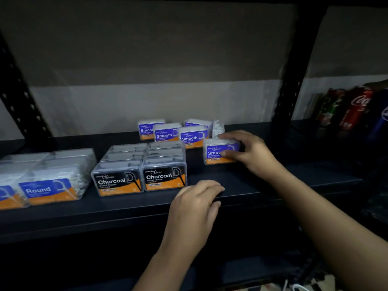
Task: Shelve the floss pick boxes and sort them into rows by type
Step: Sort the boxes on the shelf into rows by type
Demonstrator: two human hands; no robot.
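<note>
On the dark shelf (252,185), my right hand (249,151) grips a purple Smooth floss pick box (214,153) at the right, thumb on its front and fingers over its top. Behind it stand several more Smooth boxes (190,138), one of them turned sideways (218,128). Two rows of black Charcoal boxes (163,177) fill the middle. Blue Round boxes (48,191) sit in rows at the left. My left hand (195,203) rests on the shelf's front edge with fingers curled over it, holding no box.
Black perforated uprights (294,85) frame the bay. Soda cans (357,108) stand on the neighbouring shelf at the right. A grey wall (147,70) closes the back. Bare shelf lies in front of the Smooth boxes.
</note>
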